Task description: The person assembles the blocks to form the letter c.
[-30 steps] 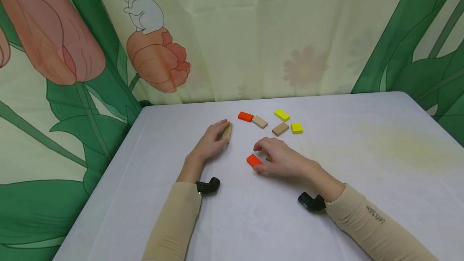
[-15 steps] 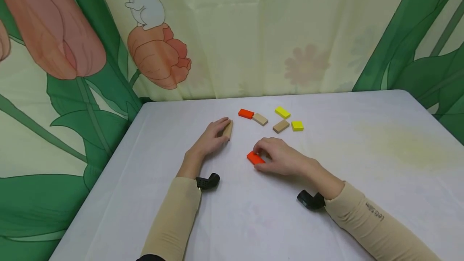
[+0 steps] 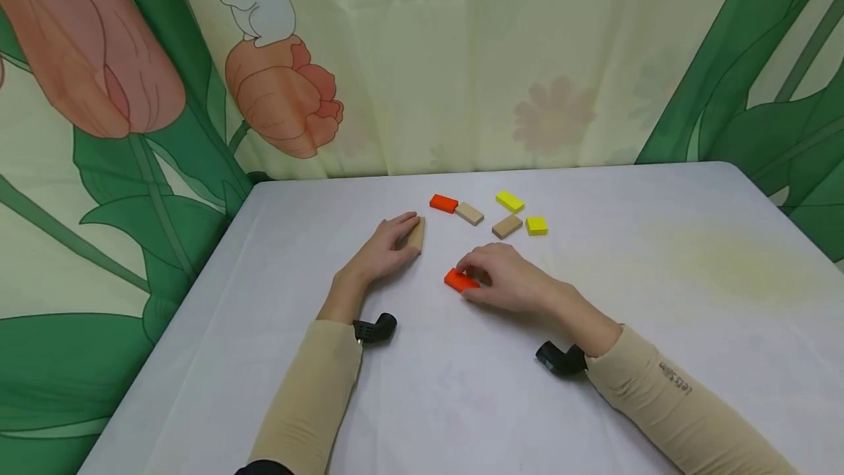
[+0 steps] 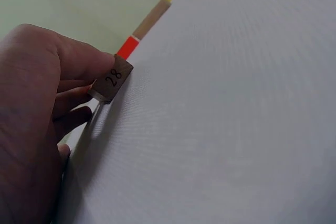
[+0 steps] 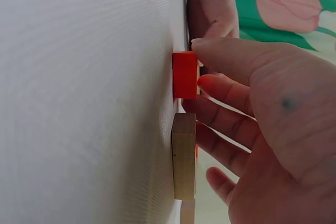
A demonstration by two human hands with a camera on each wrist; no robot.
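My left hand (image 3: 381,251) holds a plain wooden block (image 3: 416,235) on the white table between thumb and fingers. The end of this block, marked 28, faces the left wrist camera. To its right, my right hand (image 3: 511,277) pinches a red block (image 3: 459,281) that lies on the table. In the right wrist view, the thumb is at the top edge of the red block (image 5: 185,74), with the forefinger behind it. Under the same palm lies another wooden block (image 5: 184,156), apart from the red one; the hand hides it in the head view.
Farther back lie a red block (image 3: 444,203) touching a wooden block (image 3: 469,213), a second wooden block (image 3: 507,226), and two yellow blocks, one rear (image 3: 510,201) and one front (image 3: 537,226). A printed curtain (image 3: 428,94) hangs behind the table.
My right fingers have closed on the near red block and turned it slightly, so it lies more crosswise. My left hand and its wooden block have stayed almost still.
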